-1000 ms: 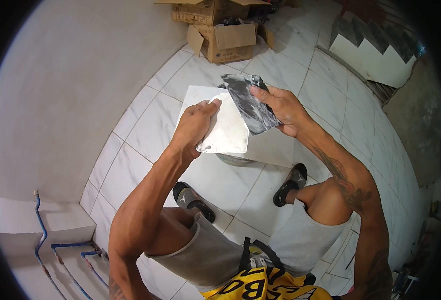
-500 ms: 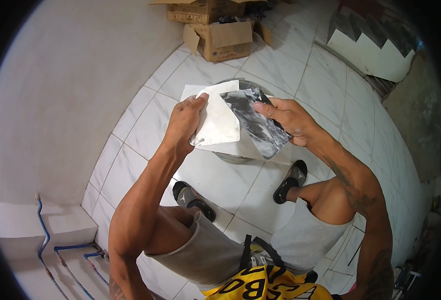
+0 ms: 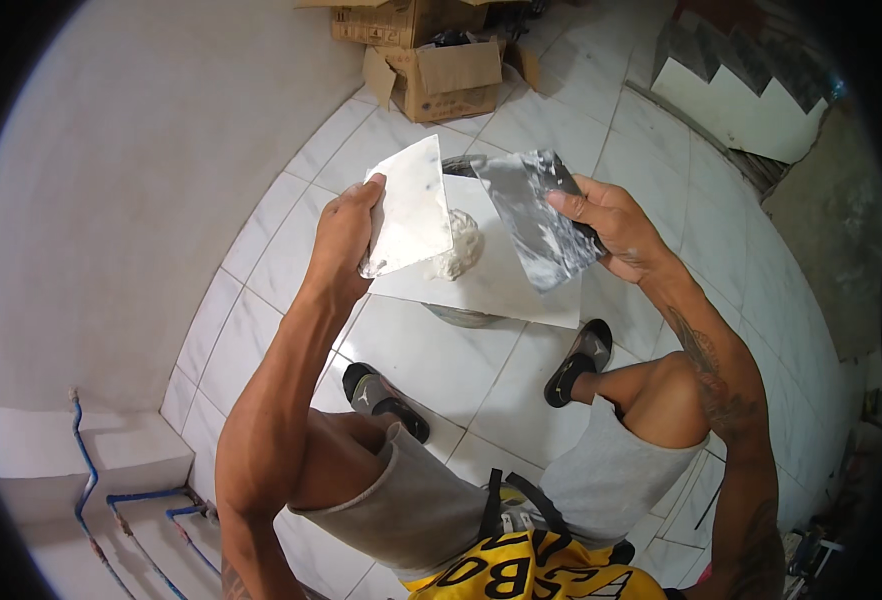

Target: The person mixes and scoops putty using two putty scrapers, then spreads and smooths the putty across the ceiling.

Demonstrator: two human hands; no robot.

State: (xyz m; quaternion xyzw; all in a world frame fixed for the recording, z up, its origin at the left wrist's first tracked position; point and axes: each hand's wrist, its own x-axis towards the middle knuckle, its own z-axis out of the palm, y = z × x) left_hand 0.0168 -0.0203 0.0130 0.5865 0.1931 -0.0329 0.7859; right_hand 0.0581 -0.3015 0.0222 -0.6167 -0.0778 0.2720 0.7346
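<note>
My left hand [image 3: 343, 228] grips a thin white rectangular plate [image 3: 411, 215] by its left edge, thumb on top. In my right hand [image 3: 623, 228] is a dark putty spreader [image 3: 533, 225], its face streaked with white paste. The two tools are held apart, tilted, above a white board [image 3: 526, 296]. On that board sits a lump of white putty [image 3: 459, 252], partly covered by the plate. A round grey bucket [image 3: 466, 317] shows under the board, most of it hidden.
Open cardboard boxes [image 3: 451, 85] stand by the wall at the far side. Blue pipes [image 3: 88, 470] come out at the lower left. Stair steps [image 3: 741, 95] rise at the far right. My feet [image 3: 386, 400] rest on the white tiled floor [image 3: 441, 370] near the board.
The plate and the spreader have moved apart, the plate to the left and the spreader to the right and slightly away. The putty lump on the board has come into sight.
</note>
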